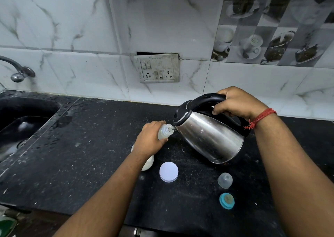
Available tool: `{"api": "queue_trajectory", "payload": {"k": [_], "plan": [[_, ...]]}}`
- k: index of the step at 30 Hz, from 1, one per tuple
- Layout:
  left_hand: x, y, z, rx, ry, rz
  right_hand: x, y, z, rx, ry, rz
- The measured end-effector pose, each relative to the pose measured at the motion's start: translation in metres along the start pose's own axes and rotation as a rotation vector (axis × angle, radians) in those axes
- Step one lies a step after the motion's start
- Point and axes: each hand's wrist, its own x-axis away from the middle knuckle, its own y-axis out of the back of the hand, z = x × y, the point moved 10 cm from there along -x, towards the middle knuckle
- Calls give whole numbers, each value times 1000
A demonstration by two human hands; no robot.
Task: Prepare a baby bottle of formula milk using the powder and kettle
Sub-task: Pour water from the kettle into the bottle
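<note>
My right hand (236, 103) grips the black handle of a steel kettle (207, 133), which is tilted left with its spout at the open neck of a clear baby bottle (165, 133). My left hand (151, 139) holds that bottle upright on the black counter. A thin stream of water runs from the spout into the neck. Behind my left forearm stands a white powder container (148, 163), mostly hidden. Its white lid (169, 171) lies flat beside it. The bottle's clear cap (225, 180) and its teal teat ring (227, 201) lie near the counter's front right.
A black sink (23, 121) with a wall tap (18, 72) is at the left; the counter near it is wet. A socket panel (159, 67) sits on the tiled wall behind. The counter's front edge (101, 213) runs below my arms.
</note>
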Motion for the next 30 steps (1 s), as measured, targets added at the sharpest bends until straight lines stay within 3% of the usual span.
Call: {"api": "queue_trajectory", "payload": {"k": [30], "plan": [[3, -11, -3, -14, -3, 49, 0, -5, 0, 12, -11, 29]]}}
